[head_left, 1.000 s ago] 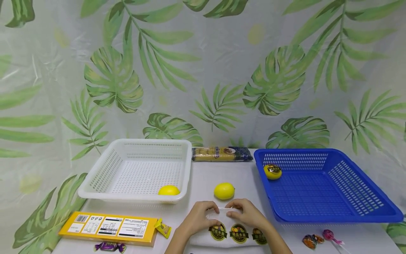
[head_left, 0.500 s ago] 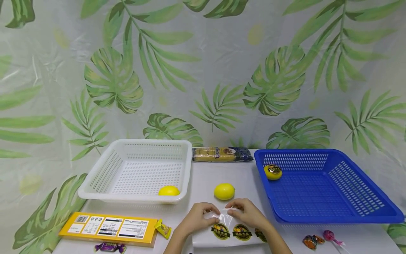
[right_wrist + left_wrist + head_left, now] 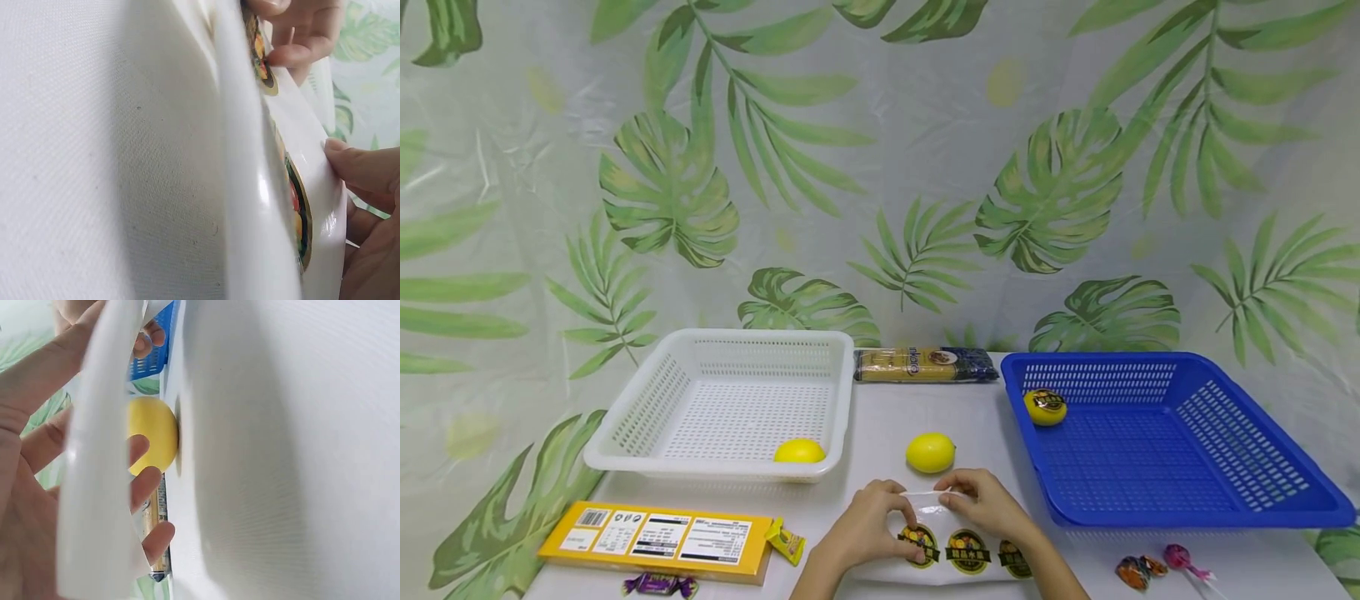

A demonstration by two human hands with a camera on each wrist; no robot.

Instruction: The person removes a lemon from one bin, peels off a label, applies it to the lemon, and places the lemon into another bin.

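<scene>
A white glossy sticker sheet [image 3: 947,560] with round black-and-gold fruit stickers is held up near the front of the table. My right hand [image 3: 988,507] pinches its upper edge between thumb and fingers. At the leftmost sticker [image 3: 922,546], the thumb and index finger of my left hand [image 3: 874,527] are curled, with the thumb on the sticker; other fingers reach behind the sheet in the left wrist view. Just beyond the sheet lies a yellow lemon [image 3: 931,452]. The sheet's curled lower part [image 3: 259,206] bends toward the camera in the right wrist view.
A white basket [image 3: 715,467] with a lemon [image 3: 800,451] stands left; a blue basket [image 3: 1187,521] with a stickered lemon [image 3: 1045,407] stands right. A pasta pack [image 3: 925,365] lies behind. A yellow box [image 3: 655,540] and wrapped candies [image 3: 785,540] lie front left, a lollipop [image 3: 1177,555] front right.
My left hand has shifted from the sheet's upper edge down onto the leftmost sticker, its fingers now more spread. The right hand keeps its pinch, and the sheet has flexed slightly.
</scene>
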